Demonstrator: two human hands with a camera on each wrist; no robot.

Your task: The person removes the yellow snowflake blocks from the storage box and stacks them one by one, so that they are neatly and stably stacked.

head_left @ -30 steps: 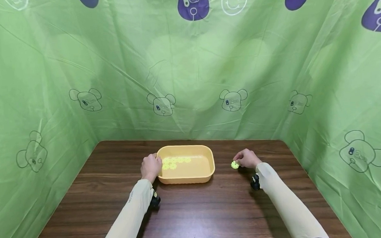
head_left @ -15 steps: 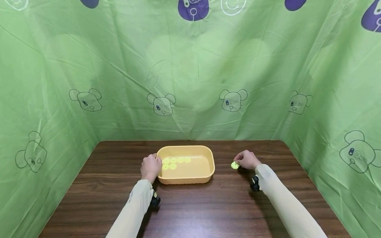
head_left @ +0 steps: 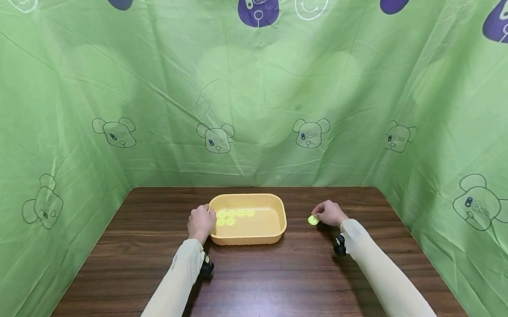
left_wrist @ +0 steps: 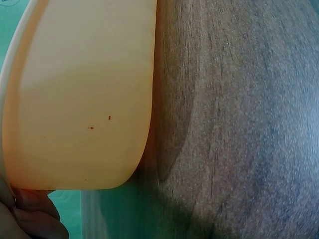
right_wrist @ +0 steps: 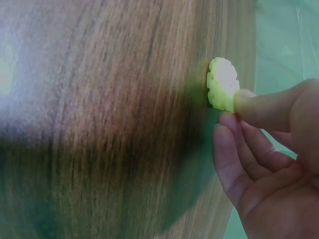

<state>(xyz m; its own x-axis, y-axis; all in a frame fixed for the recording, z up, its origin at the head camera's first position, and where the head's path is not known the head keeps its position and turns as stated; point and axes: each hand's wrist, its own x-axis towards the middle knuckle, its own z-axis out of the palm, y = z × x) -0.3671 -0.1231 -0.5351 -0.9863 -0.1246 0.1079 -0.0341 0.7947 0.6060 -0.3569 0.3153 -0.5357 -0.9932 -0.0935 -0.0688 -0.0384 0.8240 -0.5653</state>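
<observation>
My left hand (head_left: pixel 202 223) grips the left end of a yellow plastic basin (head_left: pixel 247 240) on the table. In the left wrist view, curled fingers (left_wrist: pixel 37 211) show at the rim, by the corner of the basin's outer wall (left_wrist: pixel 89 94). Inside the basin, several flat yellow-green notched discs (head_left: pixel 227 217) lie toward its left and back. Right of the basin, my right hand (head_left: pixel 331 214) pinches one more yellow-green notched disc (right_wrist: pixel 222 83) by its edge between thumb and fingertips. The disc is close over the tabletop, and its lower edge is partly hidden by the thumb.
The dark wood-grain table (head_left: pixel 261 287) stretches out in front of and around the basin. A green printed curtain (head_left: pixel 255 105) encloses it at the back and on both sides. Each wrist carries a small black camera (head_left: pixel 339 245) under a pale sleeve.
</observation>
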